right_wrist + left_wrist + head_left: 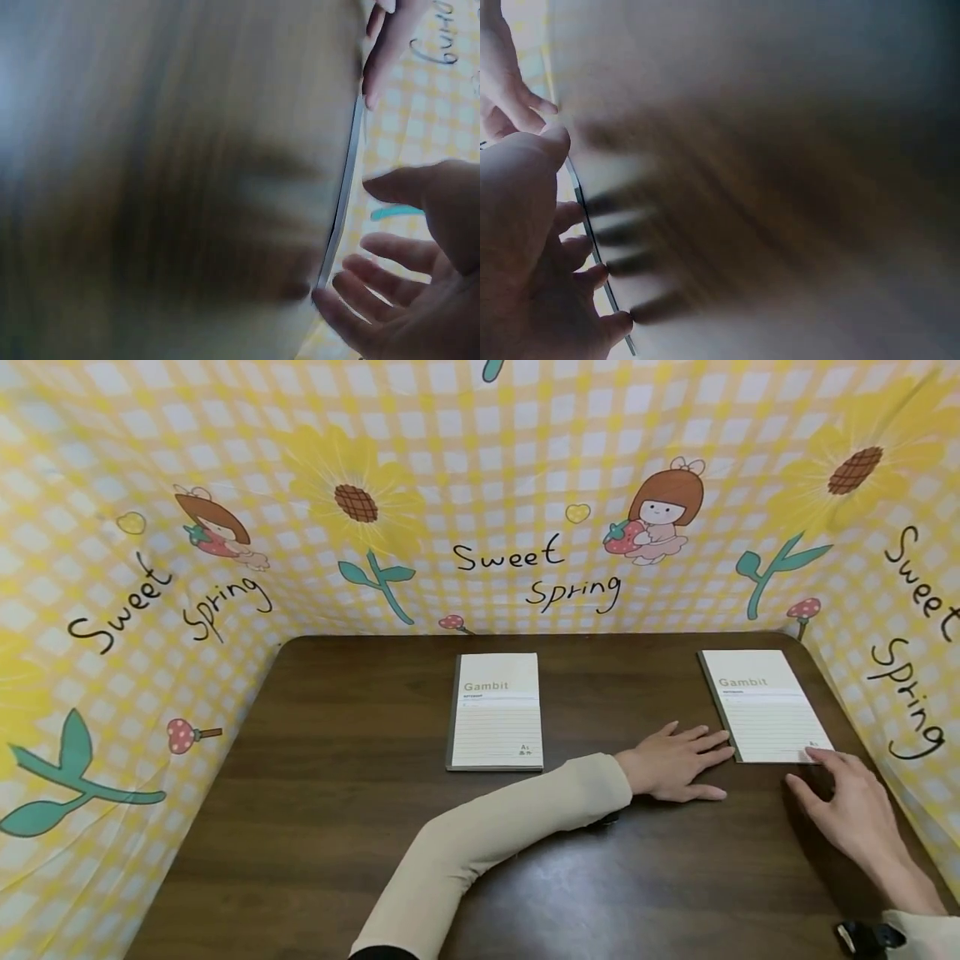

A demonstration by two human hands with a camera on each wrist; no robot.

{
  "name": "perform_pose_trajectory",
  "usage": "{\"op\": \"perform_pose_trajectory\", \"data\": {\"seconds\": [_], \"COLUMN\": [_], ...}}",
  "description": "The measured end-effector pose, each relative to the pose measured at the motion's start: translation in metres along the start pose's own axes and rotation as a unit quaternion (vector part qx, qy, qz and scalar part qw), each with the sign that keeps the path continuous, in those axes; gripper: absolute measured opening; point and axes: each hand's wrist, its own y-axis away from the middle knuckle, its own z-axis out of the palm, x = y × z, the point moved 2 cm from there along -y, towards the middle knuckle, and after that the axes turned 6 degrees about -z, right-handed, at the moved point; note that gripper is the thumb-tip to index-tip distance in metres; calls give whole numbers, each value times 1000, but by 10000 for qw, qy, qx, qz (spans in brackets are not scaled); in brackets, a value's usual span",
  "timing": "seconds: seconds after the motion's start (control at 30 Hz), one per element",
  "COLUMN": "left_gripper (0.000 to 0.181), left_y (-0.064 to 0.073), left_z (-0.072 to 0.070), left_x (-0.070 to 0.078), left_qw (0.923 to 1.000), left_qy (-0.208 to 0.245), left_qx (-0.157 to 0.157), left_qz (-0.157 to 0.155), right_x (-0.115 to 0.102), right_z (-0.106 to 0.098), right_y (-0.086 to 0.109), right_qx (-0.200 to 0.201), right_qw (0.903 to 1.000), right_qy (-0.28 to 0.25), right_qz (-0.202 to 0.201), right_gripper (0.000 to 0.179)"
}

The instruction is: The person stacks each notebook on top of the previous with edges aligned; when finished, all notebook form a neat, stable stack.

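Toward the back right of the table, a white Gambit notebook (765, 706) with a dark spine lies flat. My left hand (675, 764) rests palm down with its fingers spread, fingertips right at the notebook's lower left edge. At the lower right corner, the index fingertip of my right hand (858, 810) touches the cover; the thumb is held apart from it and the other fingers are loosely bent. In the right wrist view, the fingers of the right hand (420, 277) are extended and grip nothing. A second Gambit notebook (497, 727) lies left of my left hand.
The dark wooden table (337, 827) is walled on three sides by a yellow checked cloth (420, 468) printed with flowers and lettering. Its right wall slants close beside my right hand. My left forearm in a beige sleeve (487, 835) crosses the table's front middle.
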Motion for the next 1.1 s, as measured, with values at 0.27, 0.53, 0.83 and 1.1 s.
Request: {"op": "perform_pose_trajectory", "data": {"seconds": [0.27,0.53,0.83,1.1], "left_gripper": [77,75,75,76], "left_y": [-12,-12,3,35], "left_z": [-6,-7,-5,1], "left_x": [18,20,15,4], "left_qw": [9995,9999,9991,9964], "left_qy": [-211,-124,-363,-519], "left_qx": [242,10,-53,-258], "left_qz": [55,-100,-235,-612], "right_x": [14,12,-3,-35], "right_z": [4,5,8,19], "right_y": [2,4,10,20], "right_qx": [-1636,-1917,-2025,-1871], "right_qw": [9862,9807,9786,9803], "right_qy": [156,288,370,301], "right_qz": [198,261,-51,-561], "right_gripper": [91,96,94,91]}}
